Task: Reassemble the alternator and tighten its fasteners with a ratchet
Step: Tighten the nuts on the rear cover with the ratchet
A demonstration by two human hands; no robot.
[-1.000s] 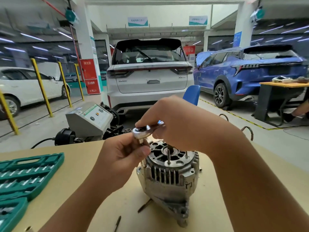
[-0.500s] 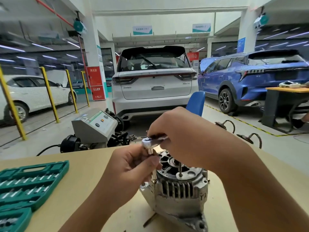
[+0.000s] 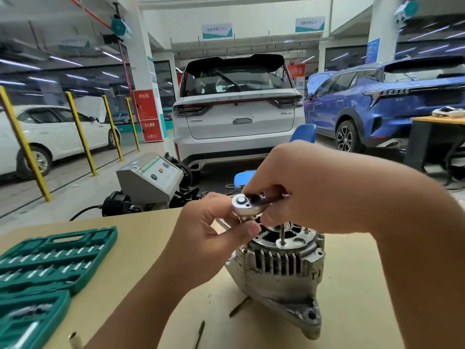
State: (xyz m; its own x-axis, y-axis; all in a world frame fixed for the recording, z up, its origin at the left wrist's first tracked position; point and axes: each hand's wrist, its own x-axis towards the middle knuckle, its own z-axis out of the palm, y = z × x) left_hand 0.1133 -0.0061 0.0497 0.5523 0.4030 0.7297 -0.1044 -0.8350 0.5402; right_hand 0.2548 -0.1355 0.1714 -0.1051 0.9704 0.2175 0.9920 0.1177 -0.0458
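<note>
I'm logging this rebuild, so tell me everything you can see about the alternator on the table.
The alternator is a worn, grimy casting of grey metal standing on end on the tan table, mounting ear with a bolt hole at the near bottom. Cooling slots ring its upper housing; thin studs rise from the open top face. The ratchet stands over its top left edge, gripped by the right hand, while the left hand pinches the stem below the ratchet head. Two loose long bolts lie beside its base.

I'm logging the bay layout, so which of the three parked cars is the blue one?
The blue car is on the right, beside the white SUV straight ahead with its tail toward the bench. The white car at far left sits behind the yellow posts.
</note>
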